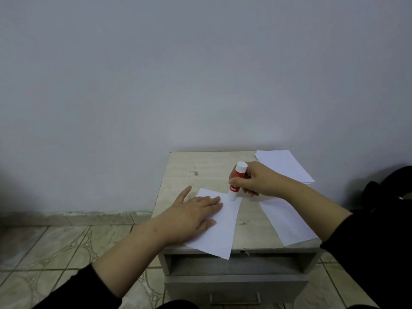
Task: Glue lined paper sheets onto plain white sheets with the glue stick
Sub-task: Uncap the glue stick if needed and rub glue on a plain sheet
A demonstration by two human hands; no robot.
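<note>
The left hand (196, 211) lies flat, fingers straight, pressing down a white sheet (219, 230) on a small table (189, 172), while the right hand (258, 180) is wrapped round a red-and-white glue stick (237, 180), its lower end touching the sheet's far edge just beyond the left fingertips. The stick is tilted, its white top leaning away from the person and a little to the right, so its long axis runs down and toward the left hand. The sheet's own length runs from the stick back toward the person, its near corner hanging over the table's front edge above an open shelf (236, 263). From this view it cannot be told whether the sheet under the left hand is lined or plain. The coming stroke appears to turn on that layout: the unglued length of paper lies toward the person from the stick's tip, alongside the left hand, so the right hand, the only one on the stick, would draw it back along the sheet while the left keeps it from sliding. A second white sheet (287, 221) lies under and just on the near side of the right forearm, apart from the first. A stack of lined paper (283, 166) sits beyond the right hand at the table's far right corner, partly overhanging it. A tiled floor (55, 248) spreads out beyond the left arm.
</note>
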